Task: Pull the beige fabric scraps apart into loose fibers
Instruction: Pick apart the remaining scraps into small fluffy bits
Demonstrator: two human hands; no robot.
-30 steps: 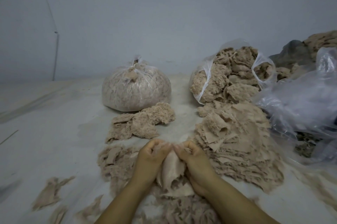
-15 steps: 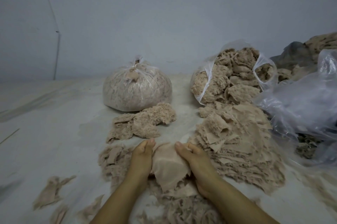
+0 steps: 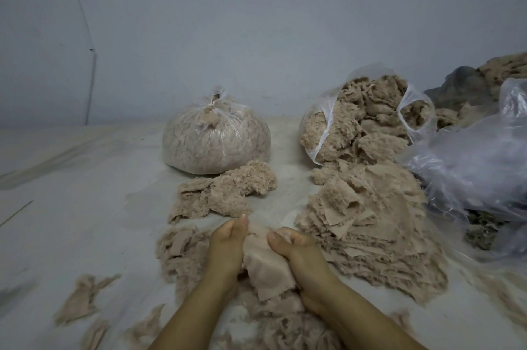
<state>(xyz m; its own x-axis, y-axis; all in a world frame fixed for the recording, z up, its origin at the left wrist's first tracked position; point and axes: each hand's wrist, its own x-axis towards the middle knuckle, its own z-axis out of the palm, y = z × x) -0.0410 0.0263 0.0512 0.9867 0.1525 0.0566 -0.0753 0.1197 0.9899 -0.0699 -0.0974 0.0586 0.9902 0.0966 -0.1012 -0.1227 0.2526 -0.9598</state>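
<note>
Between my two hands is a beige fabric scrap [image 3: 266, 270], hanging down over a low heap of frayed fibers [image 3: 285, 327]. My left hand [image 3: 226, 250] grips its left edge, fingers curled round the cloth. My right hand [image 3: 296, 252] grips the right edge, thumb on top. A large pile of flat beige scraps [image 3: 370, 230] lies just right of my hands. Loosened fibers [image 3: 182, 250] spread to the left, and a fluffier clump [image 3: 228, 193] sits beyond my hands.
A tied clear bag of fibers [image 3: 215, 138] stands at the back centre. An open bag of scraps [image 3: 359, 121] spills at back right. Crumpled clear plastic [image 3: 470, 167] fills the right side. Small scraps [image 3: 82, 298] lie on the pale floor at left.
My hands drew apart, spreading the scrap wide half a second ago, and have since come closer together again, bunching the cloth between them.
</note>
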